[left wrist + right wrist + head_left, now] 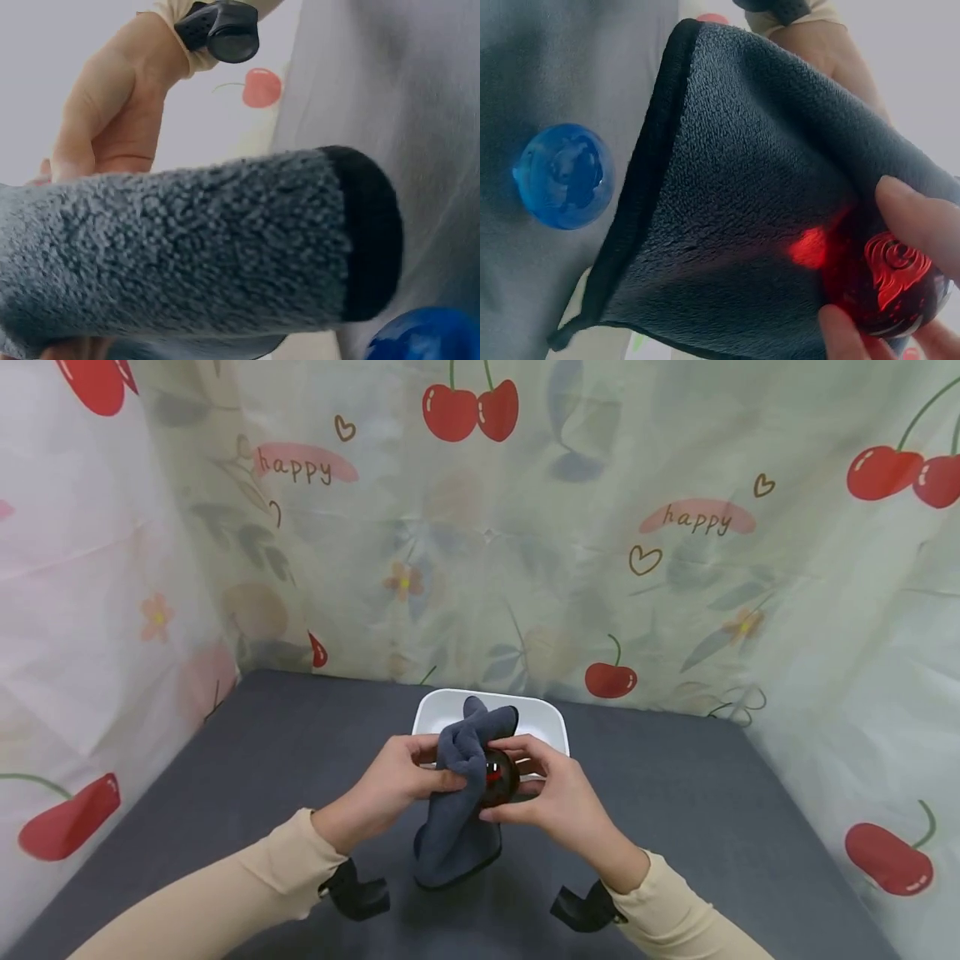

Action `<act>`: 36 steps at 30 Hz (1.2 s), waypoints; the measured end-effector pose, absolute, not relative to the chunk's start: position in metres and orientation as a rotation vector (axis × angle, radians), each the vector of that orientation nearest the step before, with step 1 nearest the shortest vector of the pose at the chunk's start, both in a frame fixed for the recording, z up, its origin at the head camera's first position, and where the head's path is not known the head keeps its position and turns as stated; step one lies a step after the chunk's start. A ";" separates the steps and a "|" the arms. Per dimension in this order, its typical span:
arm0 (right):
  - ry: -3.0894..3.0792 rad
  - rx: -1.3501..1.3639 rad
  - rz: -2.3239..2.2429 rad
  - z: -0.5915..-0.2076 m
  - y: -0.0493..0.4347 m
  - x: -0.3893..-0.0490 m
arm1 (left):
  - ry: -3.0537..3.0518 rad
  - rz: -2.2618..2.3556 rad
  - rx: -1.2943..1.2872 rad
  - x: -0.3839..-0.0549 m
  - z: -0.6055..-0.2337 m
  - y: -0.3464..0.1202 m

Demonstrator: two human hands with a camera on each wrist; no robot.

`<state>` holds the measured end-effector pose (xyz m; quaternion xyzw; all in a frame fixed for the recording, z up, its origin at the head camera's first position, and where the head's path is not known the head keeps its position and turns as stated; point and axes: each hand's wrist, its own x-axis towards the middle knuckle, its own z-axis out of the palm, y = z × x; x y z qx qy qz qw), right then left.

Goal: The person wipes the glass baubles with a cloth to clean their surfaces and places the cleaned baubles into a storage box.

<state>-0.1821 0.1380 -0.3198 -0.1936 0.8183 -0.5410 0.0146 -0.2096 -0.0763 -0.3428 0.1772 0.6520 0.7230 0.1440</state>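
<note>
My left hand (386, 785) grips a dark grey fleecy cloth (457, 835) with black edging, which hangs down in front of a white tray. My right hand (558, 793) holds a glossy dark red ball (501, 778) between thumb and fingers, against the cloth's right side. A bright red emblem shows on the ball (896, 274) in the right wrist view. Close to the left wrist camera, the cloth (180, 255) covers much of the left hand. A translucent blue ball (566, 176) lies on the grey surface; it cannot be seen in the head view.
Behind the hands stands the white tray (487, 695), partly covered by cloth and fingers. A dark grey cover (315, 727) lies over the table. Curtains (487, 568) printed with cherries enclose the back and both sides. Black wrist devices (360, 893) sit below the cuffs.
</note>
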 end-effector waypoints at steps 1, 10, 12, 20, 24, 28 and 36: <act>2.535 -0.602 -1.698 -0.318 0.138 -0.181 | 1.854 2.108 0.491 -0.211 -0.345 -0.076; 2.572 -0.607 -1.742 -0.339 0.139 -0.194 | 1.898 2.042 0.500 -0.213 -0.352 -0.070; 2.608 -0.616 -1.711 -0.342 0.139 -0.197 | 1.940 2.024 0.514 -0.217 -0.352 -0.069; 2.447 -0.582 -1.862 -0.344 0.142 -0.203 | 1.694 2.152 0.426 -0.229 -0.362 -0.075; 2.538 -0.587 -1.809 -0.347 0.138 -0.204 | 1.815 2.082 0.479 -0.225 -0.364 -0.072; 2.611 -0.591 -1.778 -0.351 0.136 -0.207 | 1.956 2.070 0.495 -0.224 -0.361 -0.069; 2.799 -0.768 -1.518 -0.348 0.138 -0.207 | 1.898 2.132 0.393 -0.227 -0.360 -0.077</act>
